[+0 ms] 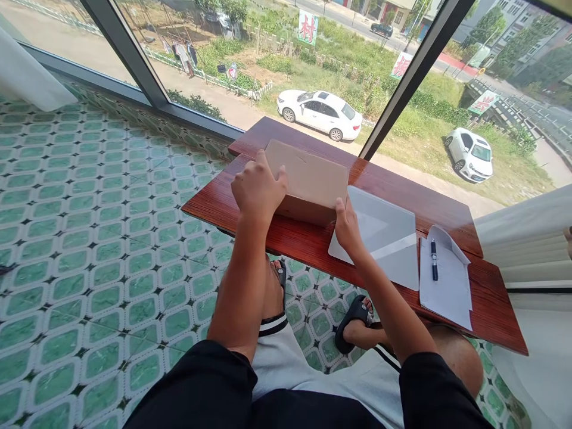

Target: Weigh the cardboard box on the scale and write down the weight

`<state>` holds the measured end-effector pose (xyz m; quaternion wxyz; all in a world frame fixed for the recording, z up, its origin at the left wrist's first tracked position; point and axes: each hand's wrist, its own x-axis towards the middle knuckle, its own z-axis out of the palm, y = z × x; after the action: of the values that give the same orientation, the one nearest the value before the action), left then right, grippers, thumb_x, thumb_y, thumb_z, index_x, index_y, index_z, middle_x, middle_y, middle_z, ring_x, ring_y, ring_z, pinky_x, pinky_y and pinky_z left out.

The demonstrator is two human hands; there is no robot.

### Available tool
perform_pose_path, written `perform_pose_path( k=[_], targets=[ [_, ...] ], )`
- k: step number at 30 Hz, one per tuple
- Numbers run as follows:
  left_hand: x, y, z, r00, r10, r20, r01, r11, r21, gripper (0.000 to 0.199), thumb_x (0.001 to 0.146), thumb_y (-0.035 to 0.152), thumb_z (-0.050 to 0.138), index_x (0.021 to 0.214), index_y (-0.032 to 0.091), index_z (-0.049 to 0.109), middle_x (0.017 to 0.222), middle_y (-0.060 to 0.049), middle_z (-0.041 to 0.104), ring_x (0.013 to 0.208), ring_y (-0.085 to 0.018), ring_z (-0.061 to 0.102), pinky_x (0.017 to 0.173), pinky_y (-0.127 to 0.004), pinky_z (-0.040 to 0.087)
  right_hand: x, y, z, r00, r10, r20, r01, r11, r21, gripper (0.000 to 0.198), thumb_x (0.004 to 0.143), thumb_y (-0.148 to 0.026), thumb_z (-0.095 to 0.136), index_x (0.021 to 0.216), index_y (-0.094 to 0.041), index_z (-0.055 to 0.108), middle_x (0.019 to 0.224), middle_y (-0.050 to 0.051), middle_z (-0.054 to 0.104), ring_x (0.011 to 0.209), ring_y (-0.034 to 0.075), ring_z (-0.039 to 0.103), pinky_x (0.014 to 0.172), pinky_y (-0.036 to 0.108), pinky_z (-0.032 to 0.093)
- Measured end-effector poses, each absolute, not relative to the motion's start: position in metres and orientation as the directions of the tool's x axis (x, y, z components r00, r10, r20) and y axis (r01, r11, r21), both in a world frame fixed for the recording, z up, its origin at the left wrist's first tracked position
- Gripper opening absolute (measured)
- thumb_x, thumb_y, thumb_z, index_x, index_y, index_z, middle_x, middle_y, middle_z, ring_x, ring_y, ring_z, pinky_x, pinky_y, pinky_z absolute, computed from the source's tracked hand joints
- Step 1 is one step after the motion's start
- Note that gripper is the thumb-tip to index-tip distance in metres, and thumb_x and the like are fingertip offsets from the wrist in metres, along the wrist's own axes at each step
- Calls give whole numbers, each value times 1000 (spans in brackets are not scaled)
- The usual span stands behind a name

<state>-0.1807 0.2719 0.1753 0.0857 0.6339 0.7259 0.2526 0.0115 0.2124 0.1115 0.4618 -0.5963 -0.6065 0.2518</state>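
A closed brown cardboard box [308, 170] sits on the left part of the dark red wooden table [447, 205]. My left hand [259, 185] grips the box's left end, thumb on the top face and the other fingers around the far-left side. At the near right corner, my right hand [347, 226] holds the box with its thumb on the front; its other fingers are partly hidden behind the side. Beneath my right wrist lies a flat, silver-grey, shiny slab [393, 229] that looks like a closed laptop.
White papers [447, 298] lie at the table's right, with a black pen [434, 262] on top. Large windows [388, 89] stand close behind the table. White curtains [531, 238] hang at the right. The floor [111, 268] has green and white tiles.
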Motion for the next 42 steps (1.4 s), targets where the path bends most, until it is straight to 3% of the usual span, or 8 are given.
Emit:
perform_pose_path(
  k=[8, 15, 25, 33, 42],
  targets=[
    [-179, 264, 187, -194, 957, 217, 829, 42, 558, 70, 86, 52, 41, 146, 18, 40, 133, -21, 58, 125, -43, 53, 105, -57, 41, 15, 210, 113, 129, 944, 305, 471, 212, -856, 65, 99, -63, 31, 147, -21, 42, 145, 10, 50, 132, 25, 48, 111, 40, 39],
    [-180, 258, 185, -223, 900, 375, 630, -160, 760, 64, 83, 57, 48, 140, 27, 49, 125, -13, 64, 126, -39, 48, 109, -52, 37, 27, 204, 118, 124, 918, 376, 530, 259, -808, 74, 94, -67, 41, 149, -18, 37, 138, 14, 55, 125, 28, 53, 107, 42, 43],
    [-160, 250, 189, -213, 890, 403, 613, -200, 764, 52, 85, 50, 47, 133, 30, 54, 134, -5, 62, 121, -36, 54, 105, -51, 41, 55, 186, 120, 150, 894, 422, 560, 275, -781, 73, 94, -61, 47, 151, -17, 35, 146, 17, 47, 124, 29, 54, 105, 43, 44],
    [-140, 240, 189, -142, 875, 462, 567, -311, 763, 44, 89, 43, 44, 129, 28, 56, 136, -4, 62, 127, -31, 54, 110, -46, 41, 84, 174, 118, 208, 862, 463, 619, 251, -744, 75, 92, -69, 42, 144, -16, 42, 120, 18, 61, 117, 31, 57, 100, 47, 47],
    [-109, 232, 173, 7, 874, 486, 436, -440, 785, 43, 93, 36, 40, 131, 22, 55, 125, -6, 68, 114, -21, 64, 96, -34, 52, 128, 142, 115, 267, 821, 504, 707, 189, -682, 78, 90, -77, 36, 138, -16, 49, 122, 19, 60, 113, 32, 58, 96, 48, 48]
  ],
)
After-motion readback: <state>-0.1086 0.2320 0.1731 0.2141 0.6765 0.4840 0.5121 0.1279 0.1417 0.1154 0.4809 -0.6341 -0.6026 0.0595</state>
